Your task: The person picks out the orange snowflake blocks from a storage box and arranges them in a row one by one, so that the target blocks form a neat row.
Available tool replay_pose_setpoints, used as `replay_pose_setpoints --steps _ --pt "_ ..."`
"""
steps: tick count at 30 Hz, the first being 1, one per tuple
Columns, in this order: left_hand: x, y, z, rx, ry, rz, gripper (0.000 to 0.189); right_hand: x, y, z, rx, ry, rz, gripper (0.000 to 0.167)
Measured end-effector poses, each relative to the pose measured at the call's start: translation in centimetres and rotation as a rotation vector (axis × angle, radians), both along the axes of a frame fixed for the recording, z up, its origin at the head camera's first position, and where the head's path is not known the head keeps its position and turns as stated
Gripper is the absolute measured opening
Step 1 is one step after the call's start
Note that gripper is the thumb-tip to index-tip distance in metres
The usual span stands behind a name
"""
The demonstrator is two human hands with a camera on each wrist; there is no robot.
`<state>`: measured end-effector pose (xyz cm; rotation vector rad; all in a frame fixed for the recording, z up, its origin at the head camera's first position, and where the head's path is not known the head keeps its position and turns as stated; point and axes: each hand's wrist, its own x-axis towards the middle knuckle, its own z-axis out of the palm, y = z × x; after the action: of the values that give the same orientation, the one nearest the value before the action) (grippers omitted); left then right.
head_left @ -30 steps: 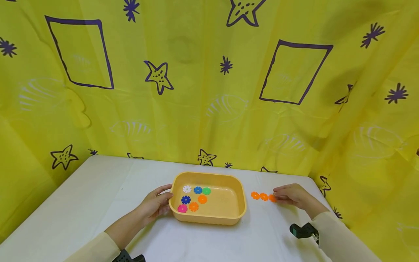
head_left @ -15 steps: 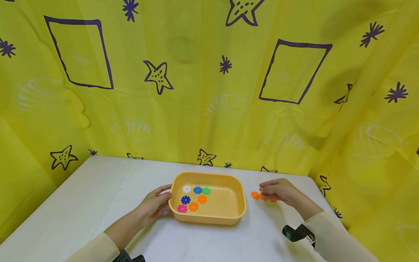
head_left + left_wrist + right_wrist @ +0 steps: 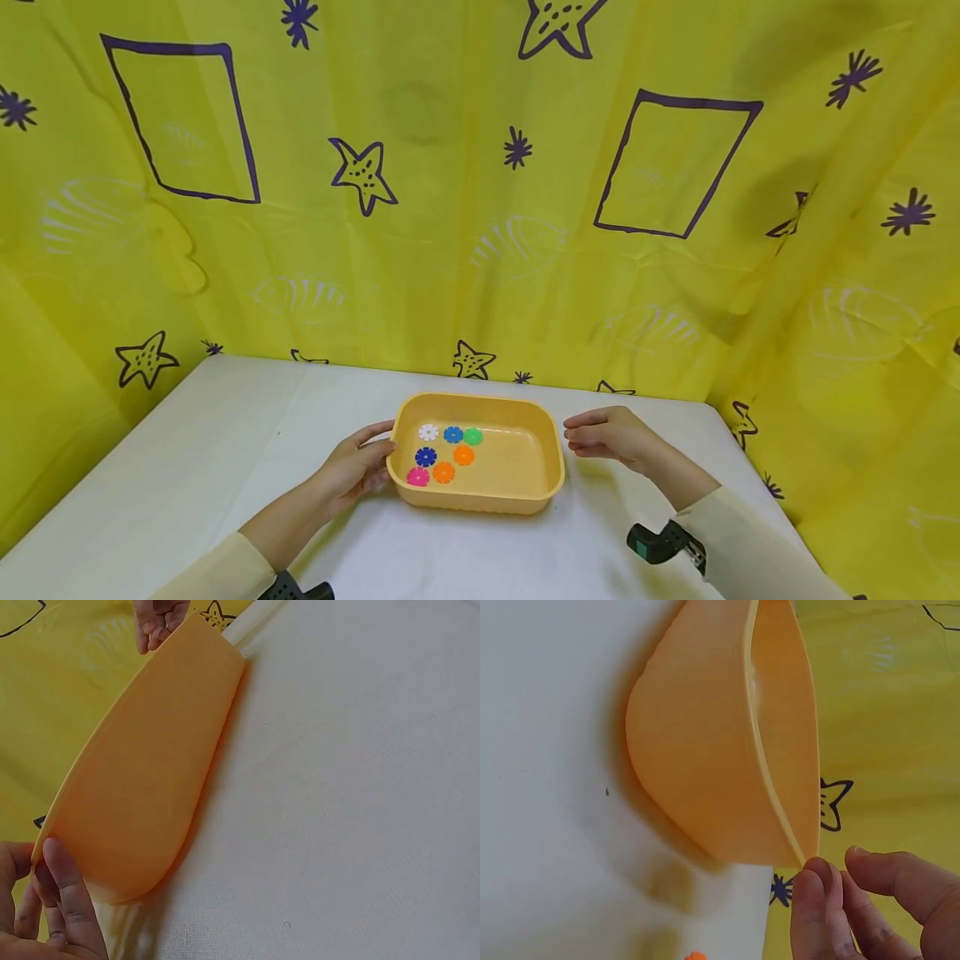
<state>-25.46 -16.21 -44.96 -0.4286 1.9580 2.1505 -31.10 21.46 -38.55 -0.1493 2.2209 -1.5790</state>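
A yellow-orange plastic basin (image 3: 517,462) stands on the white table. My left hand (image 3: 352,467) grips its left rim, with the thumb over the edge and fingers against the outer wall (image 3: 142,772). Inside, toward the left, lie notched plastic discs: a white disc (image 3: 428,432), a green disc (image 3: 473,437), a pink disc (image 3: 418,476), two blue ones and two orange ones. My right hand (image 3: 611,435) hovers beside the basin's right rim, its thumb parted from loosely bent fingers and nothing visible between them. An orange piece (image 3: 696,956) shows at the right wrist view's bottom edge.
The white table (image 3: 247,442) meets a yellow curtain (image 3: 435,275) printed with starfish, fish and frames at the back and sides. Dark wrist cameras sit on both forearms, the right camera (image 3: 663,543) low over the table.
My right hand has moved left from the row of three orange discs to the basin's right rim. That row is hidden in the head view now. The left hand and basin have stayed put.
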Motion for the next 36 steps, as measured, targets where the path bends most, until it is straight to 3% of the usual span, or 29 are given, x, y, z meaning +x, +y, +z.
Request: replay_pose_setpoints --steps 6,27,36 --pt "0.1 0.0 0.5 -0.022 0.013 -0.004 0.050 0.4 -1.0 0.1 0.007 0.005 0.009 0.037" --pt "0.1 -0.1 1.7 -0.224 0.042 -0.033 0.048 1.0 -4.9 -0.5 -0.086 -0.012 0.075 0.039" --pt "0.2 0.0 1.8 -0.221 0.041 -0.025 0.047 1.0 -6.9 -1.5 -0.087 -0.036 0.033 0.039"
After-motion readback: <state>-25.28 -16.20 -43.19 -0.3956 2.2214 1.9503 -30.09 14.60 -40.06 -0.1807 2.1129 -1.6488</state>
